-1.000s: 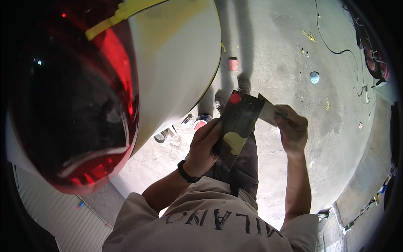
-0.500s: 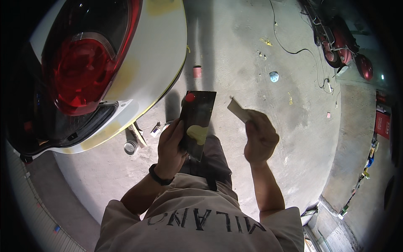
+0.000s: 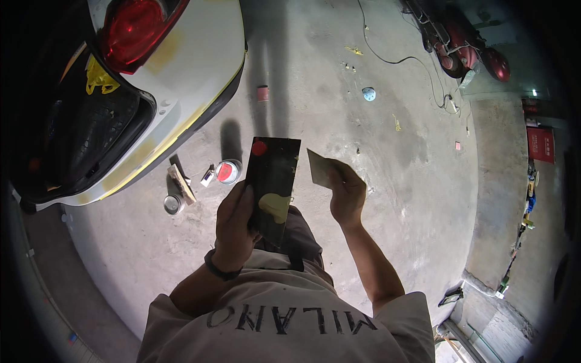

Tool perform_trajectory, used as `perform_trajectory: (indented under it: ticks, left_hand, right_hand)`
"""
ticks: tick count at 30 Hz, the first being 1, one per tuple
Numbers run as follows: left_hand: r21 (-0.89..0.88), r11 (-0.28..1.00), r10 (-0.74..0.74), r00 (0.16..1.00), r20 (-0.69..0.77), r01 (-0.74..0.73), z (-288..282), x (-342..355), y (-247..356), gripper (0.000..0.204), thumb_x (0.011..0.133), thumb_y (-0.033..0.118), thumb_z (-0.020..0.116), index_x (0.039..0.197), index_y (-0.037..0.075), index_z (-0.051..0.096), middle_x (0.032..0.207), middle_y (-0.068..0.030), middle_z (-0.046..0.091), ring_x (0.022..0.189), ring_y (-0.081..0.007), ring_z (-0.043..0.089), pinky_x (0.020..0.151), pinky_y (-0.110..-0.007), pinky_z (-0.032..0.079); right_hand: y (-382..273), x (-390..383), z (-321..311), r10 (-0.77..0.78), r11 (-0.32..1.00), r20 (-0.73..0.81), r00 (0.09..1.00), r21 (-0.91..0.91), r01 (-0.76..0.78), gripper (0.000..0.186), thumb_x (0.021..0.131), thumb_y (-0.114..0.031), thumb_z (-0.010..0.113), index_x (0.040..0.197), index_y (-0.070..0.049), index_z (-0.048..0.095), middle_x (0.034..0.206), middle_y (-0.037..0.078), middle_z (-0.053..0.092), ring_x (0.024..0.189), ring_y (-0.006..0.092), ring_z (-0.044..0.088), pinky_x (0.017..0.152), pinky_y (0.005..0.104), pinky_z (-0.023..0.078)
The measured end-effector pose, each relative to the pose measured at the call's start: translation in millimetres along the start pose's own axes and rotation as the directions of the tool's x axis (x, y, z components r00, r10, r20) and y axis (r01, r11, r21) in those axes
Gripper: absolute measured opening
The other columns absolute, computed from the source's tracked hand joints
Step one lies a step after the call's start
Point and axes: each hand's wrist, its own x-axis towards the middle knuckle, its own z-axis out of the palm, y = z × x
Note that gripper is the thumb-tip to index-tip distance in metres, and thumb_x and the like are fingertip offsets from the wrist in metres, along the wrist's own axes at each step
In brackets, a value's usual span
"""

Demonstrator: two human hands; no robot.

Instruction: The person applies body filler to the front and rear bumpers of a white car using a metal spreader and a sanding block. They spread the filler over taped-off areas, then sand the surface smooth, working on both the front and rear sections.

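Note:
My left hand is closed round the lower left side of a dark rectangular mixing board. On the board lie a blob of yellow putty near the lower end and a round red dab at the upper left corner. My right hand pinches a pale, flat putty scraper just right of the board, with a small gap between them. A white car with yellowish filler patches stands to the left, its red tail light at the top.
Yellow plastic lies in the car's dark opening. A can with a red-marked lid, another round tin and a wooden strip are on the floor. Farther off are a blue round thing, a black cable and a red motorbike.
The view has shifted, so the car sits higher and more of its opening shows. The scraper has come closer to the board and turned its flat face more into view.

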Motion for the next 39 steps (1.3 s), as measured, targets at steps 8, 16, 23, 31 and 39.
perform_trajectory:
  ticks: [8,16,23,31,39]
  left_hand:
    - [0.290,0.954,0.035,0.990,0.139,-0.074,-26,-84,-17,0.030,0.112,0.020,0.047,0.129,0.000,0.060,0.083,0.0016,0.059,0.062,-0.0036,0.051,0.053,-0.022,0.040]
    - [0.491,0.764,0.359,0.908,0.218,-0.420,-178,-159,21,0.029,0.107,0.016,0.051,0.123,-0.003,0.064,0.074,-0.0026,0.061,0.058,-0.0069,0.051,0.055,-0.026,0.042]
    - [0.617,0.748,0.331,0.943,-0.027,-0.245,-346,-275,43,0.028,0.107,0.015,0.050,0.122,-0.003,0.064,0.074,-0.0051,0.062,0.060,-0.0083,0.051,0.056,-0.029,0.043]
    - [-0.237,0.968,0.055,0.992,-0.115,-0.082,-389,-350,48,0.031,0.111,0.020,0.046,0.129,-0.001,0.059,0.099,-0.0044,0.070,0.074,-0.0057,0.066,0.057,-0.022,0.051]
    - [0.289,0.916,0.313,0.946,-0.085,-0.277,-408,-343,55,0.027,0.112,0.021,0.045,0.119,0.001,0.061,0.069,0.0046,0.055,0.048,-0.0007,0.040,0.043,-0.021,0.030]
  right_hand:
    - [-16,-94,46,-0.063,0.933,0.040,0.997,0.356,0.045,0.043,0.109,-0.019,0.051,0.147,0.001,0.055,0.105,0.003,0.062,0.096,0.0098,0.057,0.088,0.0252,0.048]
    - [-33,-172,85,-0.491,0.771,0.211,0.845,-0.347,0.534,0.055,0.092,-0.009,0.071,0.143,0.005,0.056,0.097,0.012,0.060,0.082,0.0224,0.061,0.075,0.0340,0.051]
    - [-20,-313,244,-0.428,0.741,0.522,0.738,-0.265,0.617,0.059,0.084,-0.011,0.079,0.138,0.003,0.061,0.096,0.016,0.063,0.084,0.0306,0.066,0.077,0.0390,0.055]
    - [3,-396,313,-0.875,0.421,0.175,0.452,-0.187,0.888,0.043,0.074,0.009,0.076,0.113,-0.009,0.078,0.094,0.008,0.062,0.089,0.0285,0.066,0.075,0.0384,0.058]
    - [28,-424,307,-0.680,0.597,0.252,0.688,-0.354,0.720,0.039,0.073,0.012,0.071,0.108,-0.003,0.079,0.097,0.013,0.067,0.084,0.0269,0.068,0.071,0.0355,0.057]
